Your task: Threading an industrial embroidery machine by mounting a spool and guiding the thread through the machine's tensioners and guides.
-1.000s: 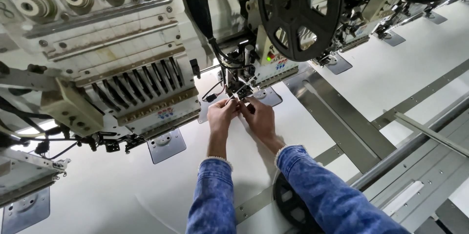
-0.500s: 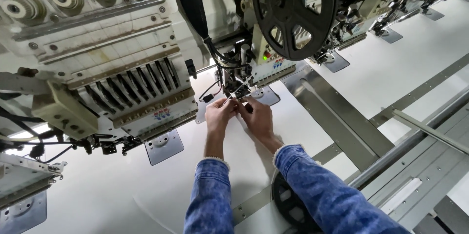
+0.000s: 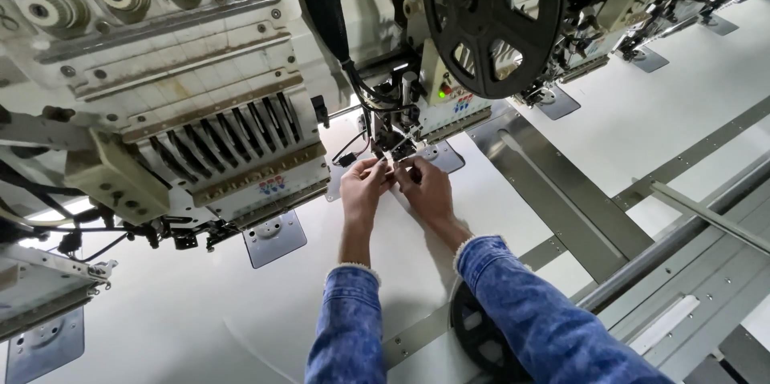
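White machine bed (image 3: 200, 312); left hand (image 3: 362, 185), right hand (image 3: 427, 187) fingers pinched narrow under embroidery head (image 3: 397, 123).

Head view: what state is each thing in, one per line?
Left hand: fingertips pinched at the needle area, bare.
Right hand: fingertips at the same spot, touching the left.
Embroidery head: green light lit.
Black reel: mounted upright above the head.
White fabric: spread flat.

Black plastic reel (image 3: 493, 19) glossy; steel rail (image 3: 561, 192) brushed (matt); white cloth (image 3: 200, 304) smooth; sleeves (image 3: 545, 320) denim, mottled.
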